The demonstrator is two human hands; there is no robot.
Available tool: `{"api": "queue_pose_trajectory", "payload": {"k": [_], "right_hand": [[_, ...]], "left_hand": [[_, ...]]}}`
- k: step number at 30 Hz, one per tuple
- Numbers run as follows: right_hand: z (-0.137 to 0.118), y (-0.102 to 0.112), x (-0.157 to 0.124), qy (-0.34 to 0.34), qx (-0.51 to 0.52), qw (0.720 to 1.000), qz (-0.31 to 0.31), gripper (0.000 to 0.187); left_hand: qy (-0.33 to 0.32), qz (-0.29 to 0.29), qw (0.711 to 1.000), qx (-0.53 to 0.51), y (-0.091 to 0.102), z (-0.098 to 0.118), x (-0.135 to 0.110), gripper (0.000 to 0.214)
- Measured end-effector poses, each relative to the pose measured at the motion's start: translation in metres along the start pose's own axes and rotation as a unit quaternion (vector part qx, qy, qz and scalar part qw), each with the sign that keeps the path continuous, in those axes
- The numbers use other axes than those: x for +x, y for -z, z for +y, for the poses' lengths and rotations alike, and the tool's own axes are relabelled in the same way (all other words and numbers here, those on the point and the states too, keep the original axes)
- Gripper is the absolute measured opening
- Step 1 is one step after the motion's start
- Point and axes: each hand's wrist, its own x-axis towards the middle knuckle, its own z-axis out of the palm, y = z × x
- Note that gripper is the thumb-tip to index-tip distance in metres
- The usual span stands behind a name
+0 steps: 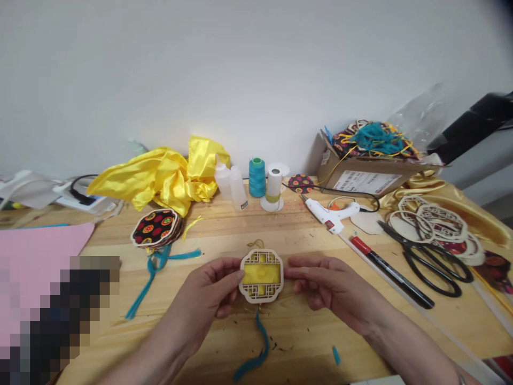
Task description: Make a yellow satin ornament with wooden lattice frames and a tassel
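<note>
A scalloped wooden pendant with cut-out lattice and yellow satin behind it is held upright-facing over the table. My left hand grips its left edge between thumb and fingers. At the opposite edge, the fingertips of my right hand pinch the rim, partly hidden by the pendant. A thin gold loop sticks out at its top. From its bottom hangs a teal tassel, trailing on the wood. To the left lies a stack of similar pendants with dark patterned fabric and teal tassels.
Yellow satin, two plastic bottles, teal thread and a cord spool line the back. Rightward are a glue gun, a marker, black scissors, wooden frames and a full cardboard box.
</note>
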Motion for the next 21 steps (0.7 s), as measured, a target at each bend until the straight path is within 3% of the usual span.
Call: {"api": "queue_pose_trajectory", "payload": {"k": [6,9,12,21], "right_hand": [[-0.001,-0.001,0.006,0.071,-0.106,0.99,0.065,0.047],[-0.006,-0.007,0.005,0.086,-0.174,0.981,-0.013,0.04],[-0.01,-0.015,0.003,0.104,-0.178,0.976,-0.074,0.029],[-0.007,-0.023,0.002,0.148,-0.19,0.971,0.008,0.014]], "left_hand": [[0.005,0.004,1.0,0.0,0.003,0.001,-0.006,0.037],[0.003,-0.007,1.0,-0.005,0.004,-0.001,-0.011,0.039],[-0.001,-0.016,1.0,-0.014,0.004,-0.004,-0.014,0.04],[-0.078,-0.051,0.996,-0.013,0.001,-0.003,-0.022,0.028]]}}
